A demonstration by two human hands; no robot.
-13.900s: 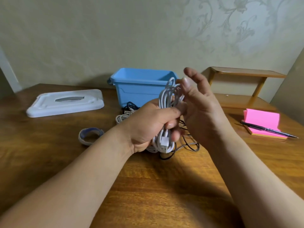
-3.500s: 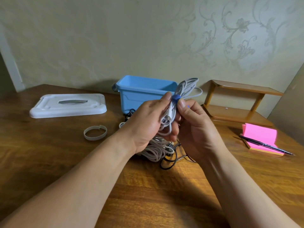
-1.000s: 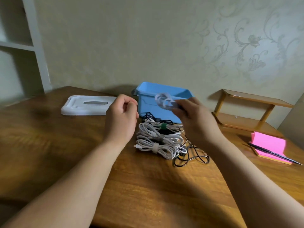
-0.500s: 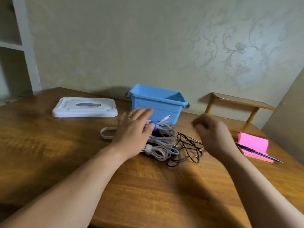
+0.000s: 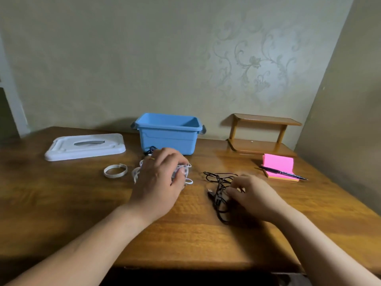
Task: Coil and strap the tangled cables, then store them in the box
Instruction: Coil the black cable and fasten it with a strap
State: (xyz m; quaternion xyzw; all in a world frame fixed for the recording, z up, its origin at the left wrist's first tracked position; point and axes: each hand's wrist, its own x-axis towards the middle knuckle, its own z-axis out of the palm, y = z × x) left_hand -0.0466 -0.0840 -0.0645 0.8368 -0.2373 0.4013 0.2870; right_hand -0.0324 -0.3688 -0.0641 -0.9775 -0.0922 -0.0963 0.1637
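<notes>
While the black cable [image 5: 219, 183] lies loose and uncoiled on the wooden table [image 5: 61, 203], the right hand [image 5: 252, 194] rests on it with its fingertips [image 5: 231, 190] curled down onto the strands near the plug end; whether they pinch the cable or only press it cannot be told. The left hand [image 5: 159, 178] lies over the bundle of white cables [image 5: 183, 172], fingers bent around it in a loose hold; a further dark cable [image 5: 151, 149] peeks out behind, just in front of the blue storage box [image 5: 168, 134], which stands open and shows nothing inside from this angle.

The likely trouble is the black cable: its loops cross one another, so a pull on one end could tighten them into a knot rather than free them; a loop dragged sideways could also snag the white bundle nearby and pull it apart. If the coil is wound too loosely it may spring open before a strap goes on; the one spare white strap [image 5: 115, 171] lies to the left, on the far side of the left hand from the black cable, so reaching for it means letting go with one hand.

Further out sit the white lid [image 5: 85, 146], the small wooden shelf [image 5: 261, 133], and the pink sticky notes [image 5: 278, 164] with a pen [image 5: 282, 172] across them; no brand, label or writing can be read anywhere.
</notes>
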